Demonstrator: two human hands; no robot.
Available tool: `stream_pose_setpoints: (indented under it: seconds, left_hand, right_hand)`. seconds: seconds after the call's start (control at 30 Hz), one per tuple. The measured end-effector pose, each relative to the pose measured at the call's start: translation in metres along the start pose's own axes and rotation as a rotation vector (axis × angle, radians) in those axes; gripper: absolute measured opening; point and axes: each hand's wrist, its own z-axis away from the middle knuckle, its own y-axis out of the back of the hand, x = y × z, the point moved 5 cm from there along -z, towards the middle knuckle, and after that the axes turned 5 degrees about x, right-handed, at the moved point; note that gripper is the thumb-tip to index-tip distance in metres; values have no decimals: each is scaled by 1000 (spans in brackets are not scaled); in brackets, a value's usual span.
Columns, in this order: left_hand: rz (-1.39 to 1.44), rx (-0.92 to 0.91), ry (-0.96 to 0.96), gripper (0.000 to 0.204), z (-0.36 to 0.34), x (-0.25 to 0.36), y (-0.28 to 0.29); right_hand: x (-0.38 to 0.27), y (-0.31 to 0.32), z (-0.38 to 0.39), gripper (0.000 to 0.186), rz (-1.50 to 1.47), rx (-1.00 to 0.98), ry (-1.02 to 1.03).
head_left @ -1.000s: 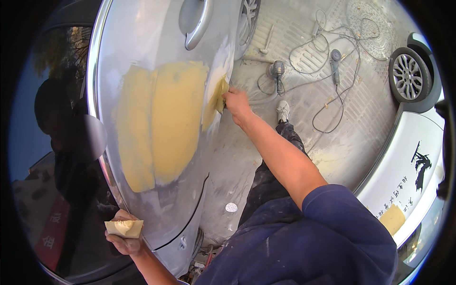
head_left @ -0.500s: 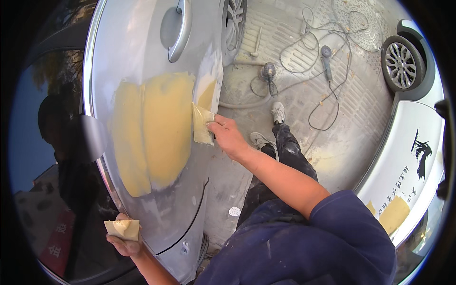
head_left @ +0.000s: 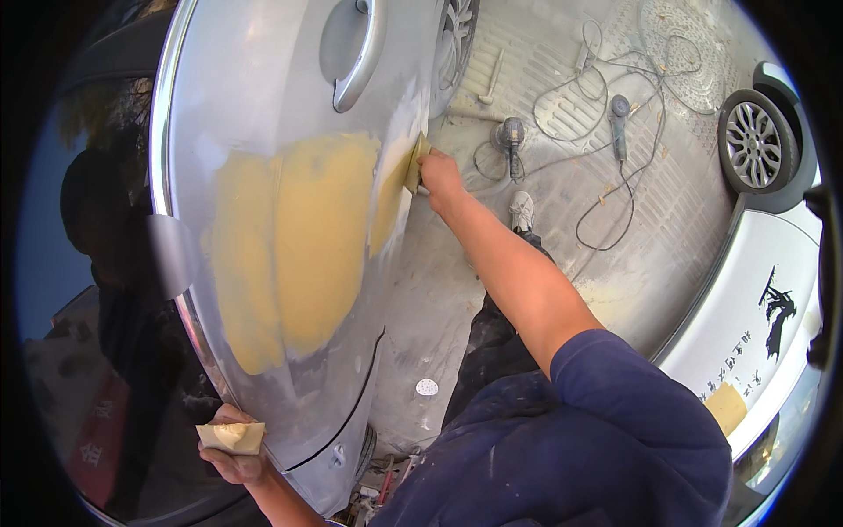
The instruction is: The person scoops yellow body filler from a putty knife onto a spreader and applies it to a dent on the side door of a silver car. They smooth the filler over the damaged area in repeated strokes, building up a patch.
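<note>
The silver car door (head_left: pixel 334 325) stands before me with a wide patch of yellow body filler (head_left: pixel 320 237) on its face. A narrower smear runs along the door's right-hand side. At the far end of that smear my right hand (head_left: pixel 441 180) grips a putty spreader (head_left: pixel 416 164); its blade lies against the panel, seen nearly edge-on. Low on the left, beside the window trim, my left hand (head_left: pixel 233 467) is closed round a small pale putty board (head_left: pixel 248 438). On the board sits a lump of cream-coloured filler (head_left: pixel 230 434).
Above the patch is the door handle (head_left: pixel 360 66). Two corded power tools, a sander (head_left: pixel 508 136) and a slim grey tool (head_left: pixel 618 123), lie on the dusty floor (head_left: pixel 492 272) among cables. A white car (head_left: pixel 746 272) stands at the right. The dark window (head_left: pixel 114 290) reflects me.
My right hand has moved the spreader farther along the door's right-hand side, and its blade has turned edge-on. My left hand still holds the board. The view has shifted slightly.
</note>
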Motion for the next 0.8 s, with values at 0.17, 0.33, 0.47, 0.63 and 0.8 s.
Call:
stream_pose_setpoints:
  seconds: [0.17,0.33,0.47,0.63,0.8]
  left_hand:
    - [70,36,-5,91,4,-6,0]
    - [161,-23,-97,57,4,-19,10]
    - [216,79,-68,71,6,-43,21]
    - [392,-96,-183,47,-10,-35,4]
    - [633,-38,-10,67,0,-4,-60]
  right_hand:
    - [-20,-11,48,37,112,-16,87]
    - [-32,-27,104,38,300,3,290]
    - [-34,-38,169,45,429,-2,376]
    - [-44,-27,230,43,225,-175,290]
    - [-111,14,327,42,-167,-485,291]
